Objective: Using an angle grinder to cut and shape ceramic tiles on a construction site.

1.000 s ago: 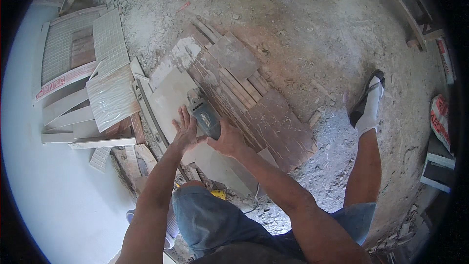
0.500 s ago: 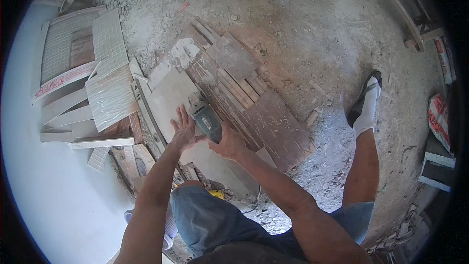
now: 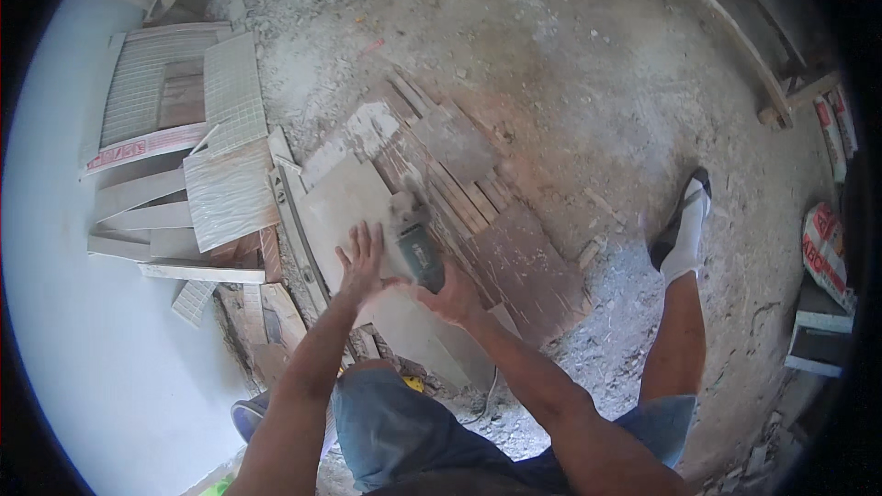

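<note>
My right hand (image 3: 450, 294) is closed round the rear body of a green angle grinder (image 3: 420, 253). The grinder's head lies at the right edge of a large beige-grey tile (image 3: 344, 197), where a guard or its blurred surroundings hide the disc. Flat on that tile, just left of the grinder, rests my left hand (image 3: 361, 262), its fingers spread and its thumb pointing toward the tool. Beneath the tile lie brown, dusty boards or tiles (image 3: 528, 262). A long metal straight bar (image 3: 299, 234) runs along the tile's left side.
Cut tiles and strips (image 3: 230, 197) lean in a pile by the white wall (image 3: 119, 349) at left. A cord (image 3: 489, 400) trails near my knee, beside a small yellow object (image 3: 414, 384). Red-and-white bags (image 3: 827, 253) and a timber beam (image 3: 726, 28) stand at right. Rubble covers the floor.
The whole view has shifted, so the scene sits lower and farther right. The grinder has moved slightly right relative to the tile, away from my left hand, which stays flat on it.
</note>
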A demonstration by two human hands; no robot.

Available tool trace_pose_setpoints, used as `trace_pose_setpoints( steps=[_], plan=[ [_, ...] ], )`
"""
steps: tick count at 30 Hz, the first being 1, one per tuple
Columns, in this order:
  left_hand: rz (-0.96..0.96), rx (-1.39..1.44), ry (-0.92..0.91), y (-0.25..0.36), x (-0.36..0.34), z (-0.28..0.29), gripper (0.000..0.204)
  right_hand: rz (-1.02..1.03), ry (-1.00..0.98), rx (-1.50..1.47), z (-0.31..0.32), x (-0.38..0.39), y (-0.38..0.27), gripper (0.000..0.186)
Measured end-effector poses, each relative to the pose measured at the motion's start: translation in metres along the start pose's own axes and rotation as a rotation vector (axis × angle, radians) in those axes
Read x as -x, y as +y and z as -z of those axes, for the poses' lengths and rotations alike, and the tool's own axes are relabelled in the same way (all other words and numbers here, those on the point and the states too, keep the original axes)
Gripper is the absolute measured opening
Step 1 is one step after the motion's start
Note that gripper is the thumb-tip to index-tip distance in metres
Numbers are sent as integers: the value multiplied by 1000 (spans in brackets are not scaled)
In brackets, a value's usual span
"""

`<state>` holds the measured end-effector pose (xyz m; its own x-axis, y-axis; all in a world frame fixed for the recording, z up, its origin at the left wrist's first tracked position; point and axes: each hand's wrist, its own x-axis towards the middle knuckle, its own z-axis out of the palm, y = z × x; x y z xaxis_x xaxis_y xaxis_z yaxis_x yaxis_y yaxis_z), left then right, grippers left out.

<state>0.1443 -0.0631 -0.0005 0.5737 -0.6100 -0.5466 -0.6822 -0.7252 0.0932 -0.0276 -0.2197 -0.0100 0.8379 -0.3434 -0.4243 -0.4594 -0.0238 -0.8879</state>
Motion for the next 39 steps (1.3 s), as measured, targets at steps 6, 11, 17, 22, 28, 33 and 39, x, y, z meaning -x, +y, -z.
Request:
trace_pose_setpoints(
  steps=[6,11,17,22,28,33,39],
  plan=[
    [-724,-571,251,22,29,-45,110,-21,212,-204,33,-31,-26,68],
    [-1045,-443,-231,91,51,-16,104,62,384,-237,61,-44,-41,57],
    [-1074,-525,-173,79,39,-38,113,-15,392,-117,61,-48,-41,55],
    [-1061,-517,-75,40,6,-26,108,-20,307,-128,57,-46,-42,59],
    [-839,-352,-173,-8,-33,27,109,25,168,-196,50,-43,-53,63],
    [-816,-395,-121,-23,-53,47,110,11,141,-221,38,-42,-40,60],
    [-814,-424,-115,-25,-55,52,106,-5,145,-152,28,-48,-31,61]
  ],
)
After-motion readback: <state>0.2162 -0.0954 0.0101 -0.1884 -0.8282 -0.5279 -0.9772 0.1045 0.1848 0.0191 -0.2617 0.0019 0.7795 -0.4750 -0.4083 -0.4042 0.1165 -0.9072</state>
